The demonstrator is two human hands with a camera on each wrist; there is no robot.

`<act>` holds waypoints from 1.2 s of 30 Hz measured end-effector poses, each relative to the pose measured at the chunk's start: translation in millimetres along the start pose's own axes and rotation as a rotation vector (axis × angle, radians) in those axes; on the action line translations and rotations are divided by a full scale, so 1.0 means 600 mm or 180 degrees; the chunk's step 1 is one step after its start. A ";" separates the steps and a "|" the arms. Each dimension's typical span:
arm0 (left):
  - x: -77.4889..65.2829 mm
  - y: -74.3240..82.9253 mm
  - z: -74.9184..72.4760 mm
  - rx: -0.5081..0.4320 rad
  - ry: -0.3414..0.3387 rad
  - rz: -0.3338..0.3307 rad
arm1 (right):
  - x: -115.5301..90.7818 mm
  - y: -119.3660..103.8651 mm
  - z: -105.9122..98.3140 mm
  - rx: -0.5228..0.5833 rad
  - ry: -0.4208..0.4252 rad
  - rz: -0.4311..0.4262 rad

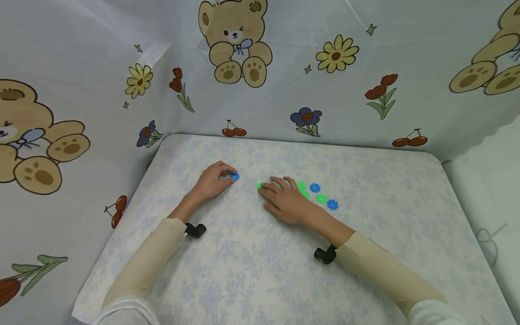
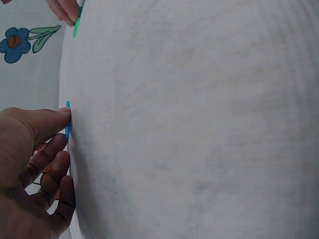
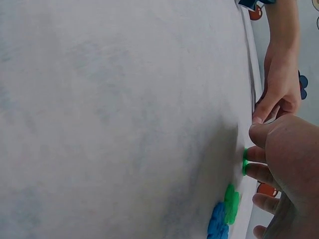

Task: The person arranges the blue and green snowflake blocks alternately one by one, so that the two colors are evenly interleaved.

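My left hand (image 1: 210, 181) pinches a blue flower-shaped plastic disc (image 1: 235, 176) between thumb and forefinger; in the left wrist view this blue disc (image 2: 68, 130) stands on edge against the fingertips, right at the cloth. To its right, my right hand (image 1: 287, 202) spreads palm down. Its fingertips touch a green flower-shaped disc (image 3: 244, 162), whose edge peeks out left of the fingers in the head view. The right thumb stays apart from that disc. Part of the group of discs lies hidden under the right hand.
Beside the right hand lie more discs: a green one (image 1: 301, 185), a blue one (image 1: 315, 188), another green one (image 1: 322, 198) and a blue one (image 1: 332, 204). Pale flowered cloth covers the table (image 1: 243, 271). A bear-print curtain (image 1: 284, 99) hangs along the back and left edges.
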State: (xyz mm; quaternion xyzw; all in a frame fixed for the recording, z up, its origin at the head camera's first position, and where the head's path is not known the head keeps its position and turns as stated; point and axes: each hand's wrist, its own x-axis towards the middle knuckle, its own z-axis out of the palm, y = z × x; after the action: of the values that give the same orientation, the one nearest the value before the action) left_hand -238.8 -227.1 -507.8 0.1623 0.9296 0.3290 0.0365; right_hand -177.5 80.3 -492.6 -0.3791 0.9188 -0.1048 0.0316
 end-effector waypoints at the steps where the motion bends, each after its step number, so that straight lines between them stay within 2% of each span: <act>1: 0.001 0.001 0.000 -0.0004 -0.0003 -0.0008 | 0.004 -0.001 -0.002 -0.0007 0.0006 -0.0003; 9: 0.003 -0.002 -0.003 -0.0153 -0.0043 -0.0075 | 0.036 -0.001 -0.006 -0.0068 -0.0002 -0.0027; 25: 0.007 0.000 0.001 -0.0029 -0.0015 -0.0057 | 0.086 -0.007 0.001 0.0030 -0.0340 0.0114; 32: 0.008 -0.002 0.003 -0.0043 0.0015 0.0080 | 0.090 -0.019 0.005 0.0018 -0.0275 0.0083; 36: 0.008 -0.003 0.002 0.0007 0.0016 0.0087 | 0.095 -0.022 0.004 -0.0020 -0.0228 0.0046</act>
State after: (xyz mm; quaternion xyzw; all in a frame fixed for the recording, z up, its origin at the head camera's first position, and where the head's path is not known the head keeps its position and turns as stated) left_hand -243.8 -226.0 -509.5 0.1742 0.9277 0.3289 0.0295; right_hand -208.3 30.6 -490.7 -0.3762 0.9201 -0.0880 0.0641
